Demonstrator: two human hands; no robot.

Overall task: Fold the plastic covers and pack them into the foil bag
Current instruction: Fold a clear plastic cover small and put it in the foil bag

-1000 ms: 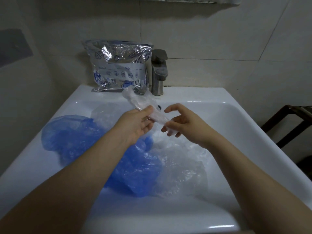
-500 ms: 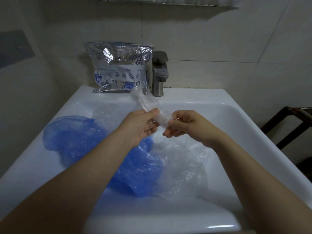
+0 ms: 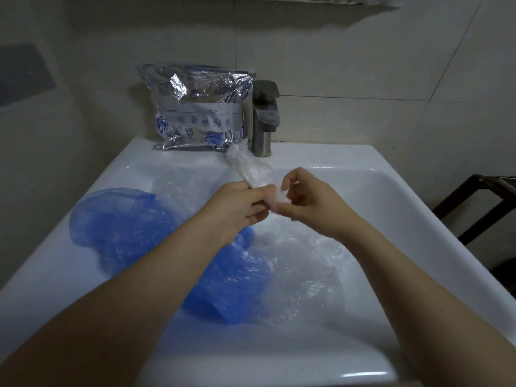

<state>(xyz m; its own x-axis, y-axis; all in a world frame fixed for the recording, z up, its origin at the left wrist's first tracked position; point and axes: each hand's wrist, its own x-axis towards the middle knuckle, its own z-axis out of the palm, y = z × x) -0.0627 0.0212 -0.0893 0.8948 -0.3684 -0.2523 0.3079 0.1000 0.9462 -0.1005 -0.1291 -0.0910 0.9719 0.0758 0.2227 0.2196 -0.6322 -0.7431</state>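
A clear plastic cover [image 3: 249, 169], rolled into a narrow strip, sticks up and away between my hands. My left hand [image 3: 240, 208] grips its lower part with thumb and fingers. My right hand [image 3: 310, 205] pinches the near end of the strip, its upper fingers curled above it. Below my arms, blue covers [image 3: 131, 233] and clear covers [image 3: 304, 277] lie crumpled in the white sink [image 3: 391, 208]. The silver foil bag [image 3: 199, 110] stands at the sink's back rim, leaning on the wall.
A metal faucet [image 3: 265, 115] stands right of the foil bag, close behind the rolled strip. Tiled walls enclose the back and left. A dark wooden frame [image 3: 480, 202] is at the right, beyond the sink's edge.
The hands have closed together on the clear strip. My right hand moved left and now pinches its near end, and the strip stands more upright than a second ago.
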